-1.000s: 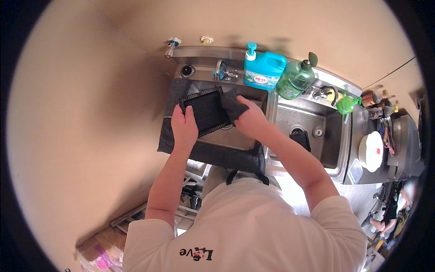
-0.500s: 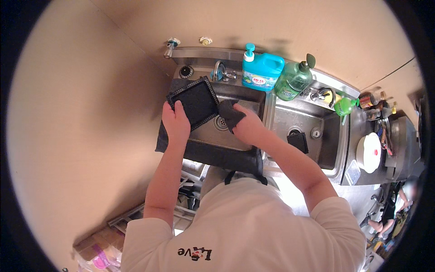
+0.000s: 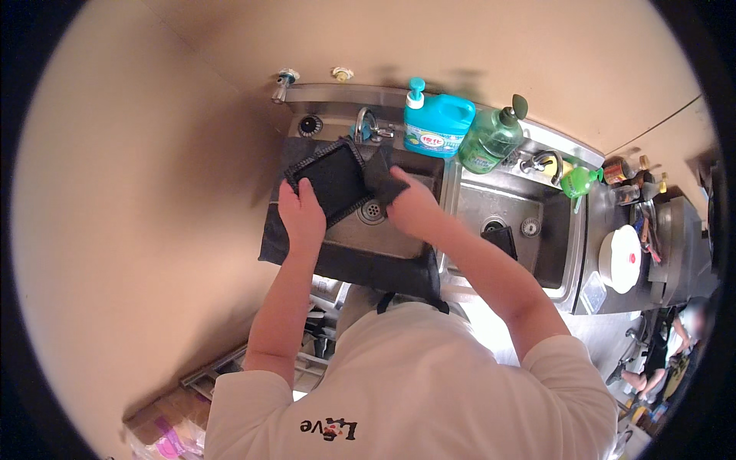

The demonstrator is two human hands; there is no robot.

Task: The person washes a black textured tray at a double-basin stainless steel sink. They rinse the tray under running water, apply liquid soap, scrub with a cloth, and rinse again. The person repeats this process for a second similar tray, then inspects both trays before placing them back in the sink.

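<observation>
Over the left sink basin [image 3: 399, 241] I hold a black rectangular tray [image 3: 331, 182] with a ridged rim, tilted. My left hand [image 3: 303, 218] grips its near left edge, thumb on top, the other fingers hidden beneath. A dark cloth [image 3: 383, 178] is bunched in my right hand [image 3: 414, 207], at the tray's right edge; whether it touches the rim is hard to tell. Below the cloth shows the basin's drain [image 3: 372, 211]. A smaller black tray [image 3: 500, 241] lies in the right sink basin [image 3: 556, 261].
Behind the sinks stand a blue pump jug [image 3: 438, 126], a green pump bottle [image 3: 493, 140] and two taps, one the left tap [image 3: 366, 123]. Dark cloth [image 3: 349, 262] drapes the sink's front edge. A white lidded pot [image 3: 621, 258] sits at right. Another person [image 3: 663, 356] is far right.
The cloth in my right hand has shifted slightly along the tray's right edge and changed shape. The tray is tilted a little differently. The whole view has shifted slightly.
</observation>
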